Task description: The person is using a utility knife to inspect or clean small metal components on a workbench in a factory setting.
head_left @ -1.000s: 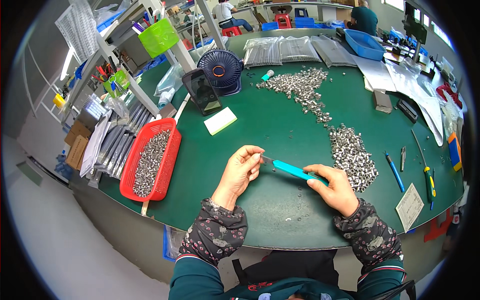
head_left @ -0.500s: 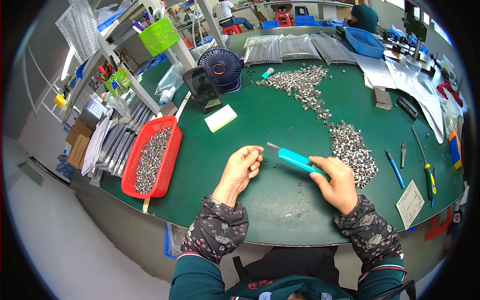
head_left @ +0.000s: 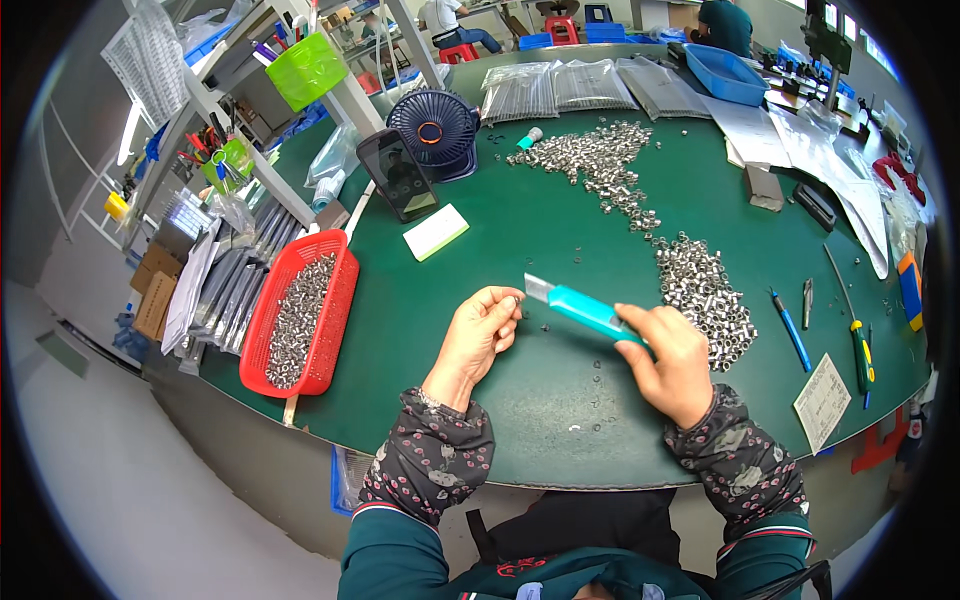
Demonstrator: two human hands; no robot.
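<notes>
We look out from the head of the person (head_left: pixel 575 562), through the left of two fisheye cameras worn side by side, tilted steeply down and forward over the green table (head_left: pixel 480 240). Our view is upright and unmirrored. We are near enough that the forearms (head_left: pixel 438 455) loom large at the bottom, with the left hand (head_left: pixel 472 342) and right hand (head_left: pixel 675 362) near the middle, yet so wide that we catch a distant stool (head_left: pixel 563 30) at the top. Straight edges bend outward, and our corners go black.

The left arm (head_left: pixel 437 450) reaches in from seven o'clock, left hand (head_left: pixel 474 342) pinching; the right arm (head_left: pixel 738 460) from five, right hand (head_left: pixel 675 365) curled.
</notes>
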